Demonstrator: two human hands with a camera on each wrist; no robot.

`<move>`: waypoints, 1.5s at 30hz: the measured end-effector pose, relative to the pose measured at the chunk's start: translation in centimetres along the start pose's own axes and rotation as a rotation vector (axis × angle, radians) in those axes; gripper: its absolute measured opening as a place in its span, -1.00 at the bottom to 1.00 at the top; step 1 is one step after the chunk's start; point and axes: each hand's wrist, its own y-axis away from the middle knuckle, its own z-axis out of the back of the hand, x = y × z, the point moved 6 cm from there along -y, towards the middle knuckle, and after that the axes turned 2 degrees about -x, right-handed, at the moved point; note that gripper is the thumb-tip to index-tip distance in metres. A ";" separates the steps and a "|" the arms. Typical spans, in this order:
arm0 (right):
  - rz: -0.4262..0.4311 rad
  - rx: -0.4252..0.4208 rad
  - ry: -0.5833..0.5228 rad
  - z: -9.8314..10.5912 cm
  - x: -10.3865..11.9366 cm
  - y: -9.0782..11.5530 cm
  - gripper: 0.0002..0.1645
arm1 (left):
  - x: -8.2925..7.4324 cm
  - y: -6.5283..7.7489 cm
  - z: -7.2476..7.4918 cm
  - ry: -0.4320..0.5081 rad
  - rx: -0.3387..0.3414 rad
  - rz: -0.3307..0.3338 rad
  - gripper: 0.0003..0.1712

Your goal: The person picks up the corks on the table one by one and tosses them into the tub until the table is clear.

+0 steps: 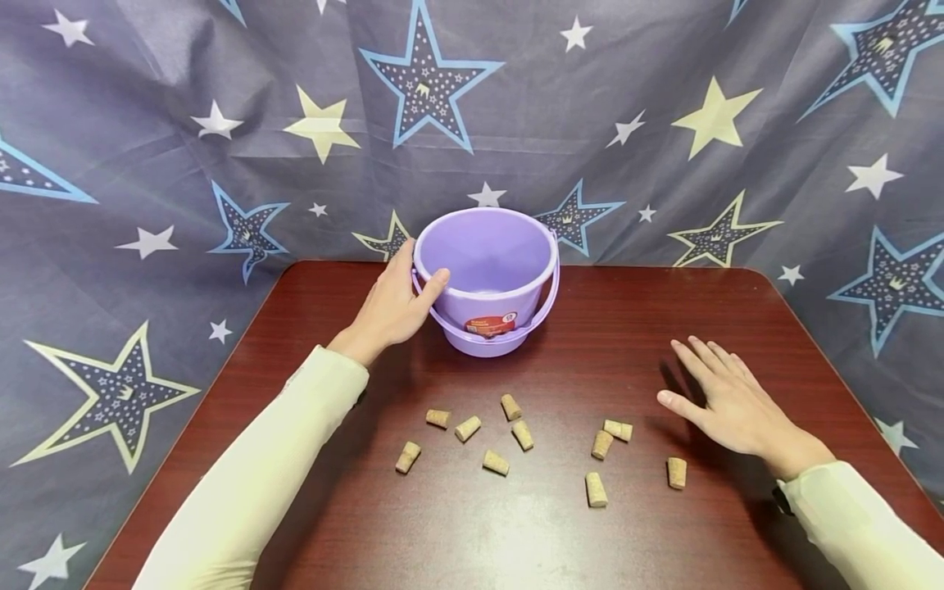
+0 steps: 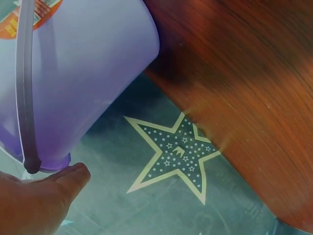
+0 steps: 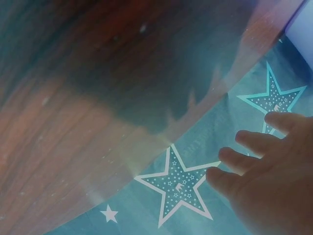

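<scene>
A light purple plastic bucket [image 1: 472,307] stands upright near the back of the table, its mouth facing up and its handle hanging down in front. My left hand [image 1: 394,299] grips the bucket's left rim, thumb over the near edge and the other fingers round the outer side. From the left wrist view, the bucket's wall [image 2: 98,58] shows large beside that hand [image 2: 41,200]. Over the right side of the table my right hand [image 1: 730,410] is held with fingers straight and spread, holding nothing. Closest to it lies a cork [image 1: 676,473].
Several tapered corks lie scattered in front of the bucket, among them a left one [image 1: 408,457] and a front one [image 1: 596,490]. The dark reddish wooden table [image 1: 332,508] ends at a star-patterned grey cloth [image 1: 280,197] hanging behind and at both sides.
</scene>
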 end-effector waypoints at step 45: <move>0.094 -0.048 -0.031 -0.4 2.1 -0.5 0.02 | 0.0 -1.5 -2.3 0.054 0.025 0.156 0.10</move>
